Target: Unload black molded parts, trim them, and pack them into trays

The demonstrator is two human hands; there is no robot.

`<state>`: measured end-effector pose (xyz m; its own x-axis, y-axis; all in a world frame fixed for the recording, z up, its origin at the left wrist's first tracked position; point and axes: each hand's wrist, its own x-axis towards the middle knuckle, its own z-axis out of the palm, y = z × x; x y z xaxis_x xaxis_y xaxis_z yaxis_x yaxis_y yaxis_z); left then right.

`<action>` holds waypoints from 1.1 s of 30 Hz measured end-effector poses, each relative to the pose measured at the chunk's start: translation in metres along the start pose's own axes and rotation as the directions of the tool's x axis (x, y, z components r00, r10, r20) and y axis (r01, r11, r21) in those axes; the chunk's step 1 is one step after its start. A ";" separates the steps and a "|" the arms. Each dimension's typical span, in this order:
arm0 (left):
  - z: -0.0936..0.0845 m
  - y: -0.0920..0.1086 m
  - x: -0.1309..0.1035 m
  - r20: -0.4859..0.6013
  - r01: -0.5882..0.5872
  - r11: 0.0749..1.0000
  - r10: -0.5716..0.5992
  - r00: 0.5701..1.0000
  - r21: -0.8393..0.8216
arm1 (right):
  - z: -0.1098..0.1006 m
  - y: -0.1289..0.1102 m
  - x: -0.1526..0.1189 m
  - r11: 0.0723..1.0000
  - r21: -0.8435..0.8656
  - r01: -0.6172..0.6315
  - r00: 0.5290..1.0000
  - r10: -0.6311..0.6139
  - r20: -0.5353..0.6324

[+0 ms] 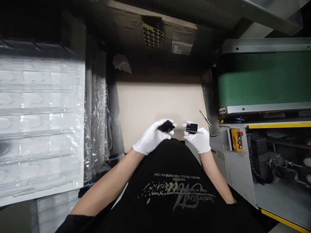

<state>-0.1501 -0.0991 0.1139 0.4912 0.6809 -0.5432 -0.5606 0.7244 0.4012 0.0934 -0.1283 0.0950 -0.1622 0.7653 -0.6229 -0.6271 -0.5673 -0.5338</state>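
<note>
And here are both white-gloved hands, just in front of the black printed T-shirt (179, 181), each with its own piece. The left hand (149, 138) pinches a dark, angular plastic part (166, 126) between thumb and fingers, tilted over the near edge of the beige work mat (155, 106). Across a small gap, the right hand (199, 141) pinches a black rectangular block (191, 128), pale lines showing on its face; the two pieces are apart. Just beyond the right hand, slim metal tweezers (204, 118) lie slantwise at the mat's right edge. Over on the left, clear plastic trays (36, 129) show their moulded pockets; at the back, a sheet of round black stickers (153, 35); and out right, a green conveyor belt (264, 81) above a yellow button box (236, 140).
</note>
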 end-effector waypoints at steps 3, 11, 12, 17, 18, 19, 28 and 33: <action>0.000 0.000 -0.007 -0.007 -0.064 0.966 0.068 0.998 0.249 | 0.001 0.002 -0.006 0.999 -0.004 -0.032 0.999 0.032 0.005; 0.001 -0.011 -0.008 0.009 -0.195 0.583 0.306 0.952 0.788 | 0.017 -0.003 -0.008 0.931 -0.361 0.050 0.998 -0.037 0.043; 0.002 -0.012 -0.010 0.018 -0.205 0.559 0.321 0.947 0.803 | 0.022 -0.005 -0.011 0.877 -0.473 0.088 0.996 -0.080 0.036; 0.015 -0.006 -0.028 0.181 -0.389 0.476 0.424 0.887 0.789 | 0.056 -0.021 -0.044 0.188 -0.937 0.293 0.915 -0.341 0.217; 0.019 -0.003 -0.032 0.242 -0.452 0.438 0.455 0.857 0.777 | 0.062 -0.026 -0.050 0.034 -0.944 0.329 0.887 -0.353 0.297; 0.022 0.000 -0.035 0.303 -0.513 0.394 0.482 0.822 0.763 | 0.068 -0.030 -0.055 -0.099 -0.928 0.360 0.862 -0.344 0.372; 0.031 0.012 -0.046 0.315 -0.542 0.514 0.464 0.828 0.665 | 0.101 -0.046 -0.066 -0.395 -0.819 0.417 0.831 -0.201 0.520; 0.029 0.010 -0.049 0.251 -0.481 0.615 0.426 0.869 0.624 | 0.110 -0.047 -0.074 -0.309 -0.893 0.327 0.912 -0.145 0.384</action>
<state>-0.1611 -0.1220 0.1658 0.3553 0.9274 -0.1165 -0.1650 0.1850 0.9688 0.0509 -0.1246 0.2289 -0.3498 0.8968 -0.2711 0.8211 0.1541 -0.5495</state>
